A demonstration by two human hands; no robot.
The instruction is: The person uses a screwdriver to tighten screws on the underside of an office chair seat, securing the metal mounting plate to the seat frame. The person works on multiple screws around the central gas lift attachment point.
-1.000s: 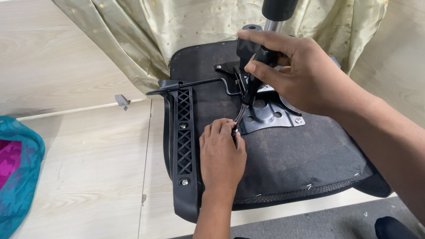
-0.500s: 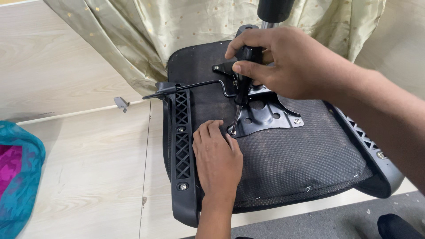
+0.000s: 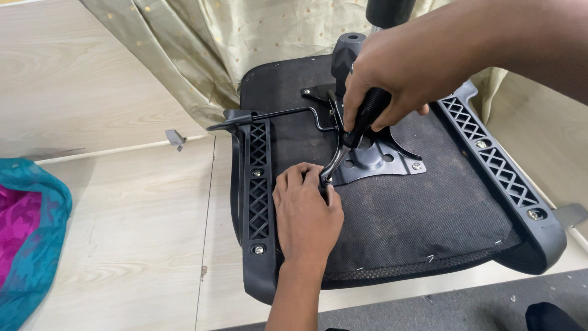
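A black office-chair seat [image 3: 392, 233] lies upside down on the floor, its grey metal mechanism plate [image 3: 383, 160] facing up. My right hand [image 3: 398, 73] grips the black handle of a screwdriver [image 3: 367, 116], which slants down and left. Its metal shaft ends at the plate's near-left corner. My left hand [image 3: 306, 211] rests on the seat fabric with its fingertips pinched around the screwdriver tip, which hides the screw.
Black latticed plastic brackets run along the seat's left [image 3: 257, 178] and right [image 3: 496, 165] sides. A thin lever [image 3: 269, 115] sticks out left from the mechanism. A beige curtain [image 3: 202, 49] hangs behind. A teal and magenta cloth [image 3: 27, 233] lies at far left.
My right hand has turned a little on the screwdriver handle. My left hand stays at the tip. The view has shifted, and the seat's right bracket now shows fully.
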